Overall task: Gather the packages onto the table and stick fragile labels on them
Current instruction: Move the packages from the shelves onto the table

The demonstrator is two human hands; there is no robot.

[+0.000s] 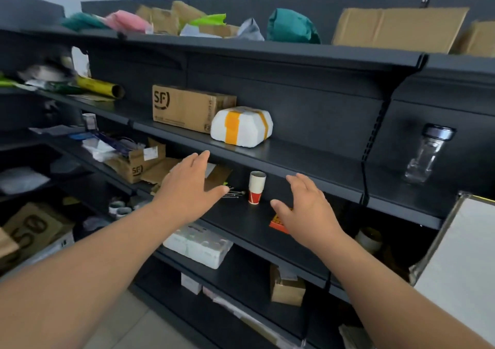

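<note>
White parcel (242, 126): we see white wrapping banded with yellow tape, lying flat near the front edge of the dark shelf (308, 158).
SF box (184, 107): we've got closed brown cardboard, lying lengthwise on the same shelf, just behind and left of the parcel.

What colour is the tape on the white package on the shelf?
Yellow-orange tape crosses the white package; the head view shows it.

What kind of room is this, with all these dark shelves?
Probably a parcel storeroom or courier depot: dark metal shelves hold an SF-marked cardboard box, a white parcel bound with yellow tape, and coloured mailer bags along the top.
</note>
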